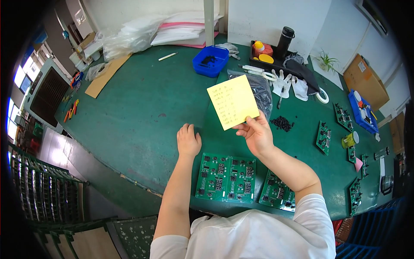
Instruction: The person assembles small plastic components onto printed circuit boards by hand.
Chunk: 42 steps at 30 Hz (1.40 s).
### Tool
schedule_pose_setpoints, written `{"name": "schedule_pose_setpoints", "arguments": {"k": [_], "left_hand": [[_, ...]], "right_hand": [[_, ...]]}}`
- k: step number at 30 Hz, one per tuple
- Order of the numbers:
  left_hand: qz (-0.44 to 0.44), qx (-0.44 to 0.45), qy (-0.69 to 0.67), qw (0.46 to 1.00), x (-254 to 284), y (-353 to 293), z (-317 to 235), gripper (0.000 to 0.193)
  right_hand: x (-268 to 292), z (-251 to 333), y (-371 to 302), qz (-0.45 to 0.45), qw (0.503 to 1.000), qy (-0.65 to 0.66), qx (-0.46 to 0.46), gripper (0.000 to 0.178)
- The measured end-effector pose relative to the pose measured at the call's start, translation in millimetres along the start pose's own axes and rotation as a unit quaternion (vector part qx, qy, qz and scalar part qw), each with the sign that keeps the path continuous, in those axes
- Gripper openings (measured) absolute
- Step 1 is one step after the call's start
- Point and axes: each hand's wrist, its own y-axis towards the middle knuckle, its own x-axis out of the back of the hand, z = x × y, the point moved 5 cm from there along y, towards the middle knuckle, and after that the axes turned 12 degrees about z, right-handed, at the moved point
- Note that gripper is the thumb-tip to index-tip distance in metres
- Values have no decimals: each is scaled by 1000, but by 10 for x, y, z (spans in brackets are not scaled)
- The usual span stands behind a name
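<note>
My right hand [258, 134] pinches the lower right corner of a yellow paper note [233, 101] with handwritten lines, holding it up over the table. My left hand [188, 140] rests on the green tabletop with nothing in it, its fingers stretched forward. Just in front of my body lies a green circuit board panel [226, 178] with black components and digit displays. Partly under my right forearm is another circuit board [276, 192]. A pile of small black parts [282, 124] lies beyond my right wrist, beside a clear plastic bag [262, 93] of dark pieces partly hidden by the note.
At the back stand a blue bin [211, 60] and a black tray [254, 60] with a black bottle [284, 42]. White gloves [282, 83] lie near it. More boards [323, 137] and a jar [349, 140] are at right; pliers [71, 110] and cardboard [107, 77] at left.
</note>
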Motion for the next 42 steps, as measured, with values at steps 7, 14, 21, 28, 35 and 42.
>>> {"name": "schedule_pose_setpoints", "arguments": {"k": [7, 14, 21, 28, 35, 42], "left_hand": [[-4, -15, -6, 1000, -20, -24, -11, 39], [14, -17, -1, 1000, -48, -32, 28, 39], [30, -15, 4, 999, 19, -39, 0, 40], [54, -6, 19, 998, -69, -17, 7, 39], [45, -14, 19, 999, -58, 41, 30, 38], [41, -22, 24, 999, -110, 29, 13, 39]], "right_hand": [[459, 129, 242, -22, 997, -76, -8, 20], [2303, 545, 885, -270, 936, -224, -40, 14], [2941, 1004, 1767, -311, 936, -164, 8, 13], [3223, 768, 2593, -239, 915, -318, -70, 22], [3614, 1027, 2152, -245, 784, -569, -44, 35], [3444, 1239, 484, -237, 706, -667, -13, 24]]}}
